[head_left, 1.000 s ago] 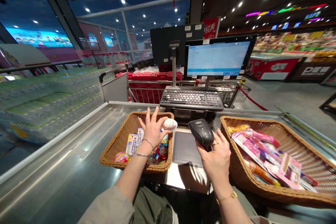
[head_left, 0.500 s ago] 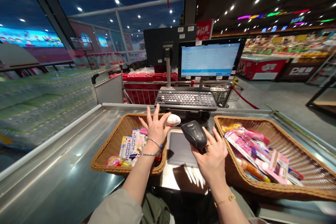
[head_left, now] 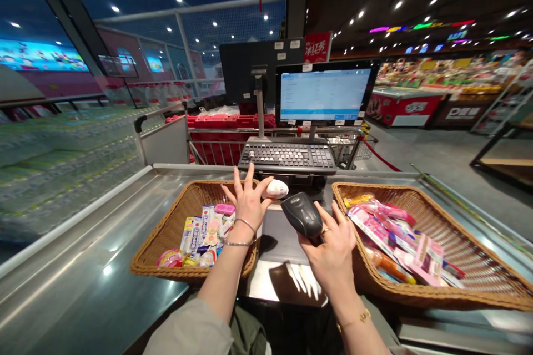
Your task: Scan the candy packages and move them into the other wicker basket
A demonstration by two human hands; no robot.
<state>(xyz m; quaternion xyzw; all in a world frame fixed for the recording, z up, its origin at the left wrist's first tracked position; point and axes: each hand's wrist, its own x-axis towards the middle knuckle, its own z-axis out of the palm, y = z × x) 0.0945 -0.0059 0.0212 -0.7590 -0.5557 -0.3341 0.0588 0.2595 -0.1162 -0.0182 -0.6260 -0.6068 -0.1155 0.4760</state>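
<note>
My left hand pinches a small white egg-shaped item between thumb and forefinger, its other fingers spread. What kind of item it is, I cannot make out. In my right hand is a black barcode scanner, its head turned toward the white item, a small gap between them. Below both hands lies a dark flat plate set in the metal counter. Left of it, partly behind my left forearm, stands a wicker basket with small packaged goods. Another wicker basket to the right holds pink packages.
Behind the plate, a black keyboard sits below a lit monitor, with a second dark screen facing away. Shopping carts stand beyond the counter. Stacked bottle packs rise at the left. A metal counter edge runs along the left side.
The view has shifted slightly, so most things sit a little further left. Both hands keep their grips on the white item and the scanner, which stay close together.
</note>
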